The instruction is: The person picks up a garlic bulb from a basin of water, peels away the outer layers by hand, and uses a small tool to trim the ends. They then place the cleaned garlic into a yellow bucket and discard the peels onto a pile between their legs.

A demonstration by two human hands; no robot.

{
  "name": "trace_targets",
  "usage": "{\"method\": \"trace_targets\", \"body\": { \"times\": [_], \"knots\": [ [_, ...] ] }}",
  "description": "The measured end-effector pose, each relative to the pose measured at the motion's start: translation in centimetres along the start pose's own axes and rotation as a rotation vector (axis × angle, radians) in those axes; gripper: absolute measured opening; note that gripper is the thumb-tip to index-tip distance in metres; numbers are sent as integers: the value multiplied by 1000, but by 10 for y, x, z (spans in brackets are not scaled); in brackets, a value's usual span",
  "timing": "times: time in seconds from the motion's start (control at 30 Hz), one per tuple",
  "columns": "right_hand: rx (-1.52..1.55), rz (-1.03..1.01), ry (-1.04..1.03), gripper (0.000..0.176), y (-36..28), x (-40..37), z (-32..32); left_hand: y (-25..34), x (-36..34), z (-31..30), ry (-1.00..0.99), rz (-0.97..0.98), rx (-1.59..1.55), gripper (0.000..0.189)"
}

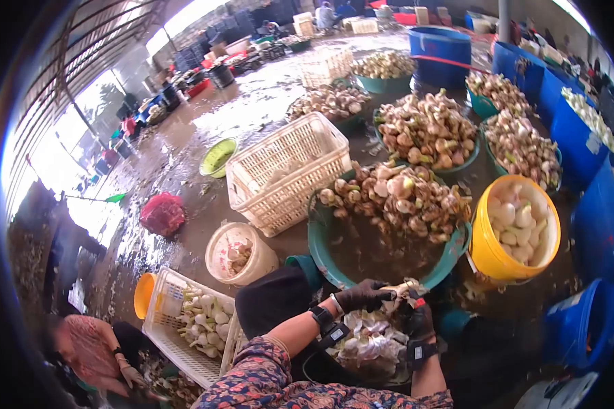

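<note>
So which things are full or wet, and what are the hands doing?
left hand, gloved, gripping the bulb
right hand, gloved, at the bulb, grip unclear
bulb, held at the teal basin near rim
teal basin, part full, brown bulbs heaped far side
yellow bucket, nearly full of white bulbs
white basket, tilted
floor, wet

The premises were an open-sided produce-processing shed: wet concrete floor (184, 146), teal basins (320, 247) heaped with unpeeled garlic bulbs (399, 198), blue barrels (440, 49), plastic crates (286, 170) and a yellow bucket (488, 258) of peeled bulbs (518, 221).
</note>
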State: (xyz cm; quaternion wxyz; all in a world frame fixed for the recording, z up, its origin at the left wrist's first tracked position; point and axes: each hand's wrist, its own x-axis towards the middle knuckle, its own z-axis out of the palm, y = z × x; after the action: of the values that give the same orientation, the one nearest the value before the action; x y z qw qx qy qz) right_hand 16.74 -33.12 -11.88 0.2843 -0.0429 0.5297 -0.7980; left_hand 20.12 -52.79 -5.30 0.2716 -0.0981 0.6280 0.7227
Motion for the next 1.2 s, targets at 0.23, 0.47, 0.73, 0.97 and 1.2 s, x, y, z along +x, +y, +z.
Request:
{"method": "trace_targets", "body": {
  "times": [0.23, 0.47, 0.73, 0.97, 1.2],
  "knots": [
    [-1065, -608, 103, 22, 17, -1, -10, 1, -10, 5, 123, 84, 209, 47],
    [-140, -34, 309, 28, 3, -2, 23, -13, -1, 14, 150, 235, 483, 57],
    [-356, 34, 94, 20, -3, -8, 9, -20, -5, -2, 33, 98, 141, 46],
    [325, 199, -5, 45, 15, 1, 10, -18, -11, 11, 51, 101, -228, 46],
    [-208, -71, -207, 66, 55, 18, -17, -30, 9, 15, 417, 590, 648, 56]
  ]
}}
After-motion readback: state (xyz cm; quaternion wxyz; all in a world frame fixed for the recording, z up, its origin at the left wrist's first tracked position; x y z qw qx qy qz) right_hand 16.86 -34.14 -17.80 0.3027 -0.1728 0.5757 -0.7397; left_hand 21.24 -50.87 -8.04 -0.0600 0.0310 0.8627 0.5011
